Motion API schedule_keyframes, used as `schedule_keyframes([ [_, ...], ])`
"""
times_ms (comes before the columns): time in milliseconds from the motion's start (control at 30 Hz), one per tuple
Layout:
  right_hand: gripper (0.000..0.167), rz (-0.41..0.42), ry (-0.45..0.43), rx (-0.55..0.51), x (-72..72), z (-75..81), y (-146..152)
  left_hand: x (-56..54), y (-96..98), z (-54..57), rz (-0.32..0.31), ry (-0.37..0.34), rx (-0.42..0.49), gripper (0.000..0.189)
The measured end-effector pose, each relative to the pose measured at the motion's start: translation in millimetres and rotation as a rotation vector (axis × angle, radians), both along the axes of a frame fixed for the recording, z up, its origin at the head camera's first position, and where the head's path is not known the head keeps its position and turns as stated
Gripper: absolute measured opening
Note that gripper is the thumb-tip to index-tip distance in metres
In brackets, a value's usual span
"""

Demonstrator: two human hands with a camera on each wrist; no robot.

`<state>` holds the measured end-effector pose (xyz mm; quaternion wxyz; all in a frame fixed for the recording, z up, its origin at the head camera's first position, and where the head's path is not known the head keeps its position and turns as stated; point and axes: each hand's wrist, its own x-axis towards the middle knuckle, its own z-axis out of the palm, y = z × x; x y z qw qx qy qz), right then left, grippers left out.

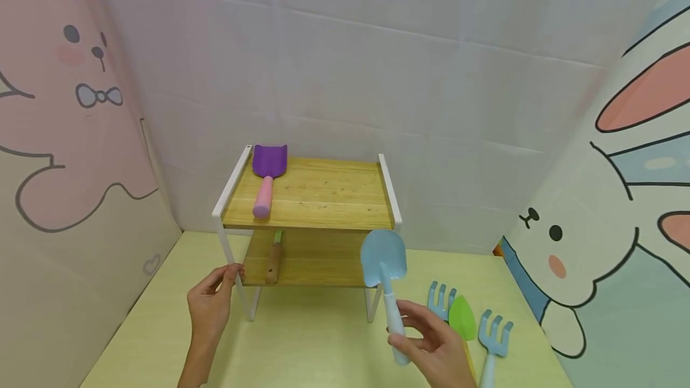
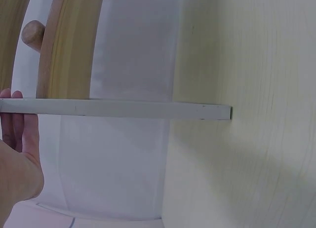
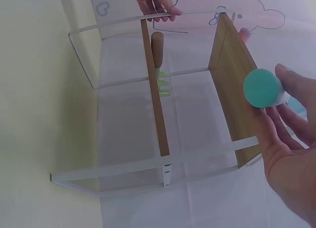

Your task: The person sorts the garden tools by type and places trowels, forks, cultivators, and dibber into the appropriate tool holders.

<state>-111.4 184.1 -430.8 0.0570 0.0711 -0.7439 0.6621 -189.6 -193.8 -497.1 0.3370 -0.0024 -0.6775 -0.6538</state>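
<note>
My left hand [image 1: 209, 303] pinches the white left front leg of a two-tier wooden shelf rack [image 1: 334, 193]. In the left wrist view that leg [image 2: 148, 109] runs down to the tabletop. My right hand [image 1: 439, 343] holds a light-blue toy trowel [image 1: 384, 256] by its pale handle, blade up, in front of the rack's right side. The handle's teal end [image 3: 260, 88] faces the right wrist camera. A purple shovel [image 1: 269, 161] with a pink handle lies on the top tier's left. On the lower tier rests a green hand fork [image 3: 163, 85] with a wooden handle.
Right of the rack, on the pale table [image 1: 302, 340], lie a blue fork [image 1: 441, 299], a green trowel [image 1: 462, 318] and another blue fork [image 1: 494, 337]. A white cloth [image 1: 345, 76] hangs behind, with cartoon-printed panels on both sides.
</note>
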Motion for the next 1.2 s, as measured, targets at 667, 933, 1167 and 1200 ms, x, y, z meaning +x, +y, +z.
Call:
schedule_keyframes([
  [667,0.045,0.282,0.168,-0.054,-22.7,25.8,-20.3,0.1,1.5,1.4,-0.001,0.009,0.035,0.013],
  [933,0.044,0.342,0.204,-0.080,-30.7,37.3,-31.8,0.3,0.9,1.4,0.004,0.001,0.027,0.014],
  [1167,0.042,0.350,0.211,-0.104,-38.7,44.3,-40.4,0.1,0.7,1.1,0.002,0.004,0.028,0.013],
  [1200,0.041,0.349,0.210,-0.105,-40.0,44.8,-41.4,0.1,0.8,1.0,0.001,0.006,0.027,0.013],
])
